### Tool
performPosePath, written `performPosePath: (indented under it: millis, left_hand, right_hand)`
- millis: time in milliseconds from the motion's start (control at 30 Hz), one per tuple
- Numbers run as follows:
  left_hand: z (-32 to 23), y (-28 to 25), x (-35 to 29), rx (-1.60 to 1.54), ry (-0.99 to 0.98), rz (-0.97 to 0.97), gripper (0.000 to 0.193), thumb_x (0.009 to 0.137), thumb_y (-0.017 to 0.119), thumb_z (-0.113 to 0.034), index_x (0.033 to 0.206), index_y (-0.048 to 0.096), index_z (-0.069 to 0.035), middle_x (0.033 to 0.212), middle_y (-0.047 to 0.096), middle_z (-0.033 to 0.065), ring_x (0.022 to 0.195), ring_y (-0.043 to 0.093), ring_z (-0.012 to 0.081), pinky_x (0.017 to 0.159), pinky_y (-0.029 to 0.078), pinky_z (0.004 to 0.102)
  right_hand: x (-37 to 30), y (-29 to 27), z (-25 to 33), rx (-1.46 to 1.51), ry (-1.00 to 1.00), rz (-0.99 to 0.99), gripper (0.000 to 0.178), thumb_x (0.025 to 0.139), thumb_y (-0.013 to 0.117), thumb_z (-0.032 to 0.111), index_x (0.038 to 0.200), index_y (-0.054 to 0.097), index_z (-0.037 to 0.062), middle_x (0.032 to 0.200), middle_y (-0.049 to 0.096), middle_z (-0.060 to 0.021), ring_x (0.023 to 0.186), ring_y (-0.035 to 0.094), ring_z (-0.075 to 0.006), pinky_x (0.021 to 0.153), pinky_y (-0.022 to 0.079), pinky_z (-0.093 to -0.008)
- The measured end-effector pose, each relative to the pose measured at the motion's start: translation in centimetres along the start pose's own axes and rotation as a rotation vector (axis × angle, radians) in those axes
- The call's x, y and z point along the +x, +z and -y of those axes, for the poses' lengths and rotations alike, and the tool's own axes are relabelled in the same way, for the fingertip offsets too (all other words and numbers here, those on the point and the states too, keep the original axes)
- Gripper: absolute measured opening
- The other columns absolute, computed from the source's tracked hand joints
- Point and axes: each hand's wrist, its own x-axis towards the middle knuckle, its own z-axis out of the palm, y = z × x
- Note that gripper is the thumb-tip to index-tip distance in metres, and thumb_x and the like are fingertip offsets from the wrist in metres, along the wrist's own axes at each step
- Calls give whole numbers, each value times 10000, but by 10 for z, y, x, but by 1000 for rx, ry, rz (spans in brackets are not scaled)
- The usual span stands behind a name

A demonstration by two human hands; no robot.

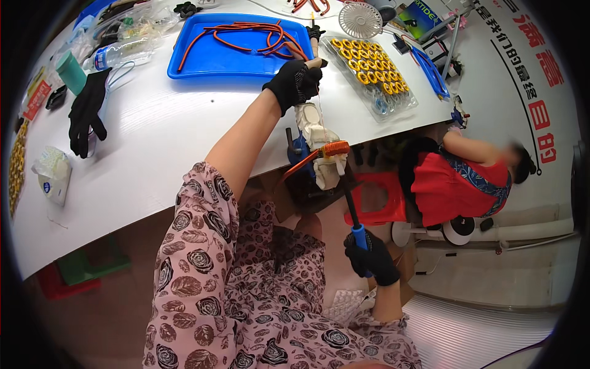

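Observation:
A blue bench vise (298,149) with white-wrapped jaws sits at the table's front edge. Clamped at it is a coil (335,148) wound with orange copper wire, and a thick red-brown lead trails from its left side. My left hand (294,85), black-gloved with bare fingertips, is closed above the vise near the blue tray. A thin copper wire (320,114) runs from the coil up to it. Lower right, my right hand (372,257), also black-gloved, is wrapped around the blue handle of a hook-like tool (359,237). Its dark shaft reaches up to the coil; the tip is hard to make out.
Red-brown leads lie in a blue tray (215,72). Right of it is a plastic pack of yellow ring cores (369,66) and a white fan (360,21). A black glove (89,114), bottle (123,54) and tissue pack (53,178) lie left. A co-worker (458,178) sits at right.

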Motion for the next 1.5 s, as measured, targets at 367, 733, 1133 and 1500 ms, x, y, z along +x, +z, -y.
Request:
performPosePath:
  millis: [367, 733, 1133, 1500]
  left_hand:
    - [-19, 13, -24, 902, 675, -89, 202, 815, 547, -43, 1015, 555, -70, 634, 531, -2, 579, 520, 87, 512, 410, 237]
    - [20, 113, -231, -102, 697, -168, 299, 969, 375, -277, 1143, 443, -43, 573, 428, 0, 497, 415, 135, 536, 401, 321]
    - [71, 171, -253, 90, 730, 21, 294, 943, 438, -297, 1040, 493, -25, 670, 523, 83, 597, 511, 191, 559, 448, 334]
    - [-55, 70, -133, 135, 840, -14, 239, 945, 411, -184, 1058, 508, 3, 517, 295, -42, 412, 284, 89, 425, 253, 251]
  right_hand:
    - [2, -8, -15, 160, 5, 152, 172, 785, 611, 74, 928, 526, 29, 550, 494, -28, 382, 438, -91, 359, 340, -231]
    - [-17, -3, -35, 163, 17, 111, 206, 776, 629, 82, 952, 541, 22, 542, 499, -28, 383, 451, -96, 358, 345, -228]
    - [-33, 4, -42, 249, -59, 71, 234, 781, 635, 125, 971, 524, 45, 619, 521, -11, 416, 465, -78, 376, 362, -216]
    - [-39, 3, -46, 189, 54, -7, 215, 759, 634, 57, 954, 544, 41, 614, 521, -6, 408, 465, -77, 369, 352, -213]
